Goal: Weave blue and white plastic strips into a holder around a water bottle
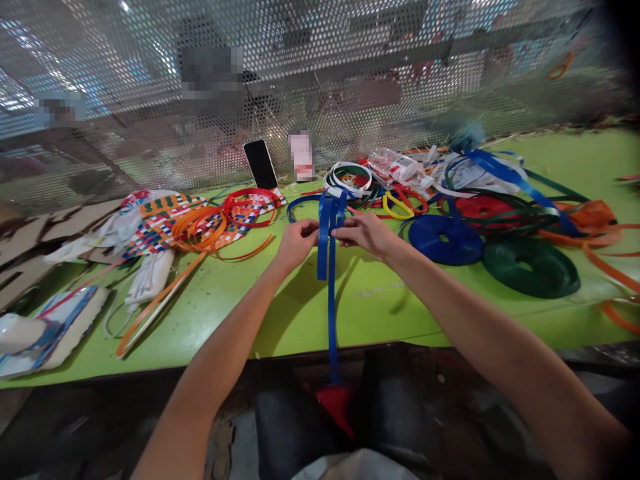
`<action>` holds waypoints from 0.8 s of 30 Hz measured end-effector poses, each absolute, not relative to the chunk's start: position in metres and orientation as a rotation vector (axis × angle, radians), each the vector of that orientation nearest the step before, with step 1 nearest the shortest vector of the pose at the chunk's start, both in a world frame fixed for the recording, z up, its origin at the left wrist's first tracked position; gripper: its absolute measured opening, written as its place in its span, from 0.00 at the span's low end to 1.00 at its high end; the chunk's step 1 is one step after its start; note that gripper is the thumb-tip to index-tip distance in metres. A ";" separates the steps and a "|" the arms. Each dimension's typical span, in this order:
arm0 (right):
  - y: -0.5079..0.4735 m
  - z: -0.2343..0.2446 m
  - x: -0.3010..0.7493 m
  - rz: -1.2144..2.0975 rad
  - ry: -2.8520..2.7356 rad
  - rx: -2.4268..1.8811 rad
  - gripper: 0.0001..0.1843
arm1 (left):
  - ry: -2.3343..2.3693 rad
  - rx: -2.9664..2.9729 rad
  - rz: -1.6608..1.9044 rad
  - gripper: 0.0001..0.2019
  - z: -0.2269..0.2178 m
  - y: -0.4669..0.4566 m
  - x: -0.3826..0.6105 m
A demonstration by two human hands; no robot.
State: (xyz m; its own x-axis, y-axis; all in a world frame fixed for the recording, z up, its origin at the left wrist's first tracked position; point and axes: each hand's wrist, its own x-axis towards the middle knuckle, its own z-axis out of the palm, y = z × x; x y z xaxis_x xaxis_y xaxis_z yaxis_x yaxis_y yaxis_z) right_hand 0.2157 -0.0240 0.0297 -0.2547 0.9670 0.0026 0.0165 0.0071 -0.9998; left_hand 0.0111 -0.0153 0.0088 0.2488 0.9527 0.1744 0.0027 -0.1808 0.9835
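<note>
So both hands are on the blue strap (331, 307) here, held up just above the front part of the green bench (380, 313). The left hand (297, 241) has its fingers pinched on it from one side and the right hand (365, 233) pinches from the other, with the strap looped over at the top and its long tail hanging past the bench edge toward the lap. Looks to me like a fold or doubling-up, so my tip: line the layers up edge to edge before squeezing, pinch close to the bend, and let the tail hang free so it doesn't twist. The blue coil (445, 240) and green coil (530, 267) sit just right of the hands, with orange strips (200, 230) off to the left, so plenty to snag on
</note>
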 end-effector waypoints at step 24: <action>-0.027 0.036 0.216 1.367 -1.386 -1.133 0.21 | 0.965 1.371 1.111 0.22 0.016 -0.019 0.011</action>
State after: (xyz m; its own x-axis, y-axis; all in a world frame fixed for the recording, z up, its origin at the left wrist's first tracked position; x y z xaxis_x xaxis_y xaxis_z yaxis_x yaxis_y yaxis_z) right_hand 0.2157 -0.0266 0.0363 -0.2177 0.9758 -0.0197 0.0336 -0.0127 -0.9994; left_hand 0.0110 -0.0189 0.0164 0.2365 0.9662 0.1027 -0.0333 -0.0976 0.9947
